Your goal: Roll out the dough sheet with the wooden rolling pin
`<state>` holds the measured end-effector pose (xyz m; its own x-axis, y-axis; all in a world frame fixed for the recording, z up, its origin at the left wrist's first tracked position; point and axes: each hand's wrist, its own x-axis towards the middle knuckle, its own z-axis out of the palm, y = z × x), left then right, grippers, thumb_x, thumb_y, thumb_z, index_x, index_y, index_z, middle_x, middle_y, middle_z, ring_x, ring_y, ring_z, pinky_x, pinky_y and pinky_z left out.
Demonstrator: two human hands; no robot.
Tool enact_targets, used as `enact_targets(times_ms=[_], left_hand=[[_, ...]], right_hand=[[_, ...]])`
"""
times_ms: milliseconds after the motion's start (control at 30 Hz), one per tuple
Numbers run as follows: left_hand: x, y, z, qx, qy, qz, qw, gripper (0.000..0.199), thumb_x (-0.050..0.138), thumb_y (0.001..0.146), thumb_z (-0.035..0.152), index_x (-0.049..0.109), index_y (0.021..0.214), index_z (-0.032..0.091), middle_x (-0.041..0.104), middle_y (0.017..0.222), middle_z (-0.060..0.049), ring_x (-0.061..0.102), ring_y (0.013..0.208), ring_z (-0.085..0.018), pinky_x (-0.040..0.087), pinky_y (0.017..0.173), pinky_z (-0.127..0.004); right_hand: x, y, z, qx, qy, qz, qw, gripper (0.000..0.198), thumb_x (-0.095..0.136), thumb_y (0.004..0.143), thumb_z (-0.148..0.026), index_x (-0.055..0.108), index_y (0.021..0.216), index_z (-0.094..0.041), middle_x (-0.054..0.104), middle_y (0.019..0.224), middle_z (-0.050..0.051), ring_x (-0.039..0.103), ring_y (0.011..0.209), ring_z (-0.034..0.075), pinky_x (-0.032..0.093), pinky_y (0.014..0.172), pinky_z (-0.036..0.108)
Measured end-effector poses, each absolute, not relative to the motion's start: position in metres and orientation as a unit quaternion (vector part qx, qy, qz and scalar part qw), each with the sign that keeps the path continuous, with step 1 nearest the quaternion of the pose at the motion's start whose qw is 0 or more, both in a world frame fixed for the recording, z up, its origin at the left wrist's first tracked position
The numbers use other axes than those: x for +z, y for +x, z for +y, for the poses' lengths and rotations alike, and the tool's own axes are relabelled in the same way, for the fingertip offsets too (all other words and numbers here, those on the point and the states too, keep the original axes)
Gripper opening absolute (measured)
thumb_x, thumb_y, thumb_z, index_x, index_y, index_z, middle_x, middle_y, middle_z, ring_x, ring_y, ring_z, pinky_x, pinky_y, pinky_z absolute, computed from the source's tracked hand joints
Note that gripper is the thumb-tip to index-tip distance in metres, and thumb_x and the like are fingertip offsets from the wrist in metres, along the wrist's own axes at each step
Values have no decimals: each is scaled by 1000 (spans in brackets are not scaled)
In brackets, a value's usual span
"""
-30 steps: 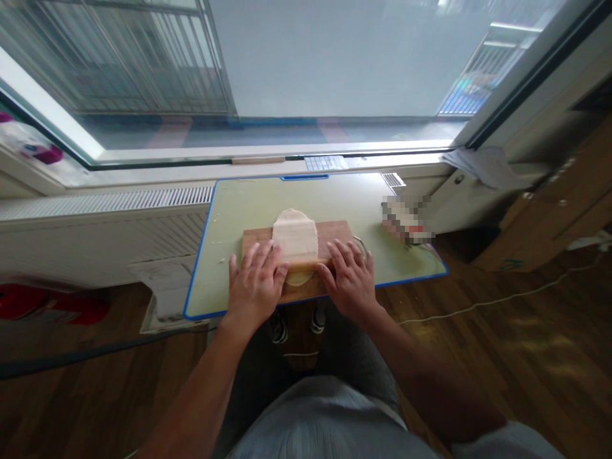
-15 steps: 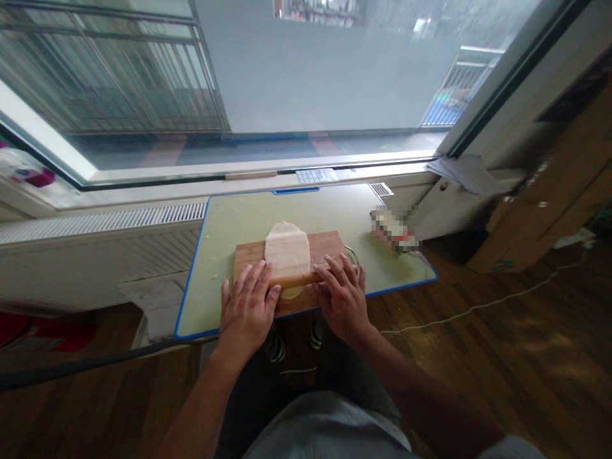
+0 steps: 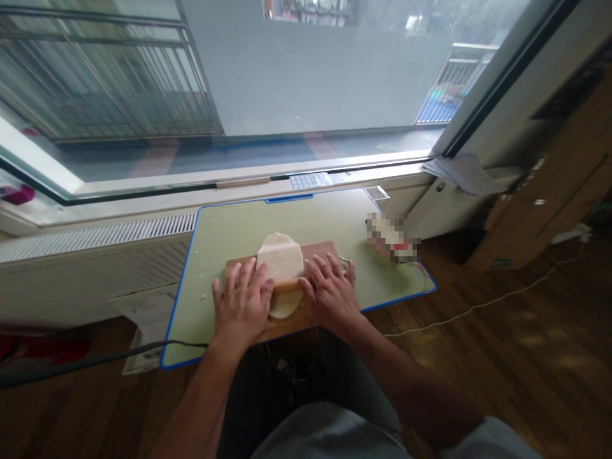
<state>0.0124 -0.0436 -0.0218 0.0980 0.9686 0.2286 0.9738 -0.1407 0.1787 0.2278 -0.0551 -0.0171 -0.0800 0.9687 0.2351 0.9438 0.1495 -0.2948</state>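
Observation:
A wooden rolling pin [image 3: 287,285] lies across a flattened sheet of pale dough [image 3: 281,258], whose near end shows below it. Under the dough is a wooden cutting board [image 3: 306,317]. My left hand [image 3: 243,298] rests palm down over the pin's left end, fingers stretched and apart. Over its right end lies my right hand [image 3: 331,288], also palm down, with fingers extended forward rather than wrapped round it. Both hands cover the ends of the pin.
The board sits on a pale green table [image 3: 229,223] with a blue rim. A blurred-out object [image 3: 392,239] lies at its right. Behind are a radiator [image 3: 138,236] and a window sill with papers [image 3: 463,175]. A dark cable [image 3: 138,349] reaches the table's left edge.
The rolling pin has moved away from me along the dough, with both hands, so more dough shows on its near side. The whole view has shifted slightly.

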Motion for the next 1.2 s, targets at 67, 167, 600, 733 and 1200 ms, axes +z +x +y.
enact_targets(times_ms=[67,167,600,733,1200], left_hand=[[-17,14,-33,-141,-743,-654,16,55,37,112,48,60,159,30,52,170,-11,43,158,-36,21,132,-73],[-11,15,-17,-136,-744,-654,23,56,37,111,48,61,158,29,54,168,-13,45,156,-37,22,131,-73],[-5,16,8,-143,-743,-654,8,59,35,110,53,67,151,26,58,164,-15,48,155,-36,22,132,-70],[-3,11,3,-145,-759,-635,-1,58,37,110,54,67,150,26,59,163,-14,48,155,-36,20,133,-69],[5,33,37,-167,-653,-738,-31,48,37,110,44,71,140,28,63,158,-14,48,150,-36,20,129,-77]], right_hand=[[-16,228,-42,32,-649,-737,187,50,43,115,-55,61,155,-31,57,166,7,38,162,34,9,134,69],[-14,229,-27,34,-639,-744,193,51,46,113,-58,61,154,-31,58,165,7,38,161,35,10,133,70],[-5,237,-19,78,-578,-784,213,27,66,105,-61,78,118,-40,67,154,-3,45,155,30,13,134,63],[-7,234,-17,67,-600,-768,215,38,59,107,-66,76,130,-41,68,153,0,48,152,31,13,133,67],[-8,217,18,40,-668,-733,120,68,31,112,-70,56,162,-31,53,168,12,40,158,43,19,128,77]])
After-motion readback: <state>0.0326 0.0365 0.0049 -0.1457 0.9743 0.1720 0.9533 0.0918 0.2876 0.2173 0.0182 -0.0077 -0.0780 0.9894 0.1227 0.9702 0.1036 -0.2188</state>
